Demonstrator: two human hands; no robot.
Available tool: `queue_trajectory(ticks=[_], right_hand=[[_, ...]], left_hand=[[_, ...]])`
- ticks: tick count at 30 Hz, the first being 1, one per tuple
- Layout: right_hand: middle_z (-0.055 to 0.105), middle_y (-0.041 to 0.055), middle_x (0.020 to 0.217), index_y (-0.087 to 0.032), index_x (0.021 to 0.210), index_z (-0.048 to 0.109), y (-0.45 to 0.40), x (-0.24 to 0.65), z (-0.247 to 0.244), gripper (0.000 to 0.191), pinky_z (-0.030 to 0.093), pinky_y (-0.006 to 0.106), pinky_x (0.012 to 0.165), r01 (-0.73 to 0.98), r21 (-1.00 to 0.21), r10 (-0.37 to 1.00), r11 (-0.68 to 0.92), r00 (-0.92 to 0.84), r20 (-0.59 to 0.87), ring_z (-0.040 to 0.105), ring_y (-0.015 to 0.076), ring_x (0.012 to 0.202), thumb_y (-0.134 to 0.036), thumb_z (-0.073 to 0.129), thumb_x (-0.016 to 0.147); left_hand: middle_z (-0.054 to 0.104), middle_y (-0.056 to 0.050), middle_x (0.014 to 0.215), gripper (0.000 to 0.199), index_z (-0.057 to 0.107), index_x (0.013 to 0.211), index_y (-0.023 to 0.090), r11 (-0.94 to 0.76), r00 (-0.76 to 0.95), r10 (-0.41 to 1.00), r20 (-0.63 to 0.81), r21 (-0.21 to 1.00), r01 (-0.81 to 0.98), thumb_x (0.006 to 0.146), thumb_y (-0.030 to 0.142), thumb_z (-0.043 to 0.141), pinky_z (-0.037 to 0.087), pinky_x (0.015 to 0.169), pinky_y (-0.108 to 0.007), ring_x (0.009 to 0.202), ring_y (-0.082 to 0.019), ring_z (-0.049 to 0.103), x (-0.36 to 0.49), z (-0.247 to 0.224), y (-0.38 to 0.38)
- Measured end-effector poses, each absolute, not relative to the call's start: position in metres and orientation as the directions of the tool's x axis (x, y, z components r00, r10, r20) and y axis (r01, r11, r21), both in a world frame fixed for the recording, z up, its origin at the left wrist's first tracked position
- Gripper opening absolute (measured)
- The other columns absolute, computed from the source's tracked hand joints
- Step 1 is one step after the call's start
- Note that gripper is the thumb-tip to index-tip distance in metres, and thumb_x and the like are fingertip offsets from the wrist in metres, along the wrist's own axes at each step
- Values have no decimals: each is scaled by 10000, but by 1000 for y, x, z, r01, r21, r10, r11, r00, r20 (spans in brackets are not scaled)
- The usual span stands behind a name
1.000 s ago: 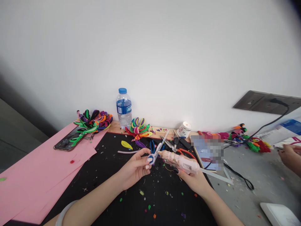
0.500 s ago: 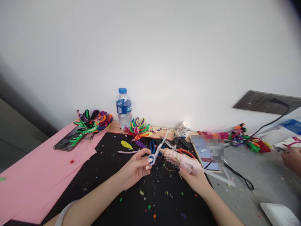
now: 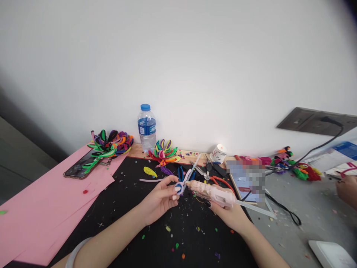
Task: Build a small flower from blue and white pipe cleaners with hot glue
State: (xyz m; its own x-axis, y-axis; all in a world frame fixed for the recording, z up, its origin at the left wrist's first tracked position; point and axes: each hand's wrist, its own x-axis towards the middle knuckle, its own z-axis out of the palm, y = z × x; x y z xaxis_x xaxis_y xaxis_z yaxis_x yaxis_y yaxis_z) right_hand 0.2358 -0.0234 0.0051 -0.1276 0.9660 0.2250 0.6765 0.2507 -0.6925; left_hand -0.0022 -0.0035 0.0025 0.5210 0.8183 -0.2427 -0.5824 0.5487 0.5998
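Between the thumb and fingers of my left hand (image 3: 164, 195) is a small coiled pipe cleaner piece (image 3: 180, 188), blue in the middle with a pale lilac strip around it. Pale ends stick up from it to the right. My right hand (image 3: 227, 214) is wrapped around a pink hot glue gun (image 3: 214, 193), a clear glue stick (image 3: 256, 208) jutting from its back. The gun's nozzle is at the coil's right side; whether it touches, I cannot tell. Behind the coil lie blue pipe cleaner loops (image 3: 181, 173), a purple loop (image 3: 166, 171) and a yellow loop (image 3: 150, 171).
A water bottle (image 3: 147, 130) and a paper cup (image 3: 218, 153) stand along the wall. Pliers with red handles (image 3: 223, 182) lie behind the gun. A phone (image 3: 79, 165) rests on pink sheets (image 3: 55, 201) at left. Another person's hand (image 3: 347, 190) is at far right.
My right hand has brought the glue gun slightly left, its nozzle now at the coiled piece. My left hand stays nearly still.
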Motion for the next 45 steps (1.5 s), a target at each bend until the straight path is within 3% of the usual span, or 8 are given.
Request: queue_trajectory(ticks=[9, 17, 23, 27, 36, 45], right_hand=[[639, 67, 760, -181, 818, 640, -22, 236, 6, 244, 515, 330, 636, 643, -696, 944, 319, -153, 291, 602, 240, 734, -393, 585, 711], [667, 59, 747, -168, 802, 651, -20, 229, 20, 199, 517, 283, 598, 540, -770, 939, 340, -242, 245, 620, 213, 686, -338, 559, 756], [685, 87, 849, -159, 947, 649, -20, 231, 15, 316, 525, 330, 689, 507, -805, 951, 309, -148, 272, 626, 253, 787, -366, 611, 711], [689, 78, 814, -165, 995, 640, -21, 232, 13, 364, 532, 320, 631, 497, -825, 963, 269, -131, 236, 634, 240, 728, -389, 610, 709], [695, 77, 856, -186, 934, 675, -21, 228, 23, 319, 523, 336, 712, 496, -815, 954, 299, -185, 237, 632, 256, 802, -401, 619, 705], [688, 96, 913, -176, 1006, 647, -21, 230, 17, 396, 519, 367, 745, 490, -833, 966, 258, -148, 212, 626, 279, 861, -433, 604, 708]], left_hand=[[493, 33, 630, 193, 570, 891, 194, 545, 522, 818, -241, 612, -572, 730, 120, 648, 421, 531, -142, 519, -33, 453, -2, 2, -4], [486, 35, 617, 185, 570, 894, 195, 543, 530, 815, -231, 621, -564, 740, 115, 634, 423, 534, -144, 515, -33, 448, -2, 1, -4], [486, 35, 615, 202, 575, 893, 193, 546, 527, 815, -240, 622, -561, 721, 127, 657, 421, 534, -151, 512, -36, 445, -2, 3, -4], [479, 39, 608, 212, 580, 894, 197, 545, 528, 815, -238, 624, -560, 712, 130, 665, 421, 537, -151, 509, -35, 437, -2, 2, -4], [486, 34, 620, 222, 586, 887, 189, 541, 516, 821, -244, 622, -566, 694, 142, 684, 405, 512, -140, 505, -34, 436, -1, 3, -4], [483, 32, 628, 197, 578, 886, 189, 547, 523, 816, -245, 618, -564, 717, 128, 660, 408, 515, -141, 509, -34, 442, -2, 2, -4]])
